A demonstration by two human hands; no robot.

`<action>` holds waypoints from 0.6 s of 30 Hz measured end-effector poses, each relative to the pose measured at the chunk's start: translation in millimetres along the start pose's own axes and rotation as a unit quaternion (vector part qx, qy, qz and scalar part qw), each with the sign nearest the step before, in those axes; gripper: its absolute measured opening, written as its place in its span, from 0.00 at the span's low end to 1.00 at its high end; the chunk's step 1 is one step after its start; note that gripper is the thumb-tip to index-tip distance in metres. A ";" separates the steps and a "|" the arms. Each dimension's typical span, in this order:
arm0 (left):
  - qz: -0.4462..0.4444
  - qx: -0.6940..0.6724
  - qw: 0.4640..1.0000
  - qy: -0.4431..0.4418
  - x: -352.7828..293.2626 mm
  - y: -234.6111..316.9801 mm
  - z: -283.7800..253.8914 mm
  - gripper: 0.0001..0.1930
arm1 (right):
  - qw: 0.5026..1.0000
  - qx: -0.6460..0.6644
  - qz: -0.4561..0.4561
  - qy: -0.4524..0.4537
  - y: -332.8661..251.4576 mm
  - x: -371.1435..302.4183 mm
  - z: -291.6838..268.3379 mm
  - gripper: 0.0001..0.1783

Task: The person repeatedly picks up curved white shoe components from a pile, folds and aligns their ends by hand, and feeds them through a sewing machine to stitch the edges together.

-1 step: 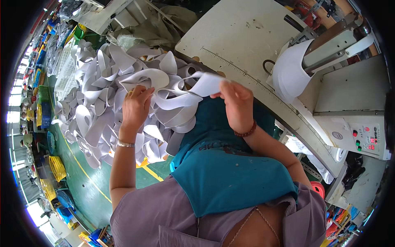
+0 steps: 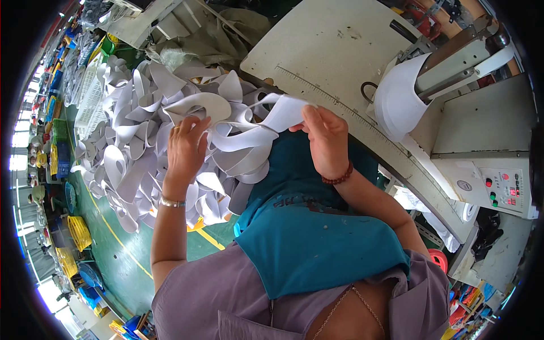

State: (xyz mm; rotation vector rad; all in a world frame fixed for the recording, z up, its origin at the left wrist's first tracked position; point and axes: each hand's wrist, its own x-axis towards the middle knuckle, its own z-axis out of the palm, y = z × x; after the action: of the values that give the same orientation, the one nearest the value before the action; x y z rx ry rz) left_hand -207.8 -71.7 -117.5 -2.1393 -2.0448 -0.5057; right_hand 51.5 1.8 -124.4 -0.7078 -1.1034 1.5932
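Observation:
A large heap of curved white sheet pieces (image 2: pixel 127 164) lies in front of me, to the left of the machine table. My left hand (image 2: pixel 186 148) is closed on the edge of one curved white piece (image 2: pixel 198 103) at the top of the heap, thumb and fingers pinching it. Between thumb and fingers, my right hand (image 2: pixel 327 141) grips the end of a white strip (image 2: pixel 281 115) that reaches back toward the heap. Whether the strip joins the piece at my left hand, I cannot tell, as several pieces overlap there. A teal apron (image 2: pixel 317 243) covers my lap.
On the right, a machine with a control panel (image 2: pixel 504 188) has a stack of white curved pieces (image 2: pixel 396 99) hung on its arm. Its pale table (image 2: pixel 334 48) bears a ruler along the near edge. A white basket (image 2: pixel 90 102) stands beyond the heap on the green floor (image 2: pixel 122 260).
The strip in my right hand has shifted very slightly, and the curved piece at my left hand has moved a touch leftward. Both hands keep their hold.

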 end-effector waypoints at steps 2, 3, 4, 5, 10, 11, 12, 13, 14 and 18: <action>0.028 0.028 0.999 0.029 15.6 34.0 -23.6 0.13 | 0.999 0.049 0.015 0.016 0.9 11.2 -0.2 0.16; 0.050 0.062 0.995 0.056 20.2 49.4 -31.7 0.13 | 0.997 0.064 0.030 0.023 0.6 12.3 0.4 0.16; 0.050 0.063 0.995 0.055 20.4 58.1 -34.8 0.13 | 0.995 0.081 0.046 0.026 0.3 12.2 1.9 0.17; 0.073 0.011 0.996 0.040 21.0 65.3 -36.2 0.14 | 0.995 0.081 0.046 0.028 -0.3 12.3 2.0 0.17; 0.033 -0.154 0.986 -0.056 16.7 73.2 -11.3 0.09 | 0.993 0.091 0.068 0.020 -2.6 16.7 6.8 0.17; 0.080 -0.120 0.990 -0.006 17.3 72.2 -5.4 0.11 | 0.993 0.091 0.066 0.022 -2.8 20.1 6.7 0.17; 0.082 -0.122 0.989 -0.007 17.5 74.4 -3.2 0.11 | 0.993 0.098 0.067 0.011 -2.4 23.9 5.6 0.17; 0.015 -0.188 0.982 0.014 16.2 77.4 -2.3 0.11 | 0.992 0.106 0.068 0.000 -2.5 26.4 4.7 0.16; -0.053 -0.252 0.966 0.034 16.4 79.8 -1.8 0.12 | 0.992 0.106 0.067 0.001 -4.7 27.7 4.6 0.16; -0.094 -0.243 0.964 0.049 18.7 78.7 -2.9 0.14 | 0.989 0.119 0.091 0.007 -3.7 28.1 11.2 0.16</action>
State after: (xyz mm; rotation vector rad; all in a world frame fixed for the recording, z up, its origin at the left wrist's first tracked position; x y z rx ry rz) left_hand -130.0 -60.3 -98.4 -2.0995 -2.2587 -1.2279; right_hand 34.9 25.3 -114.2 -0.6731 -0.8389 1.8362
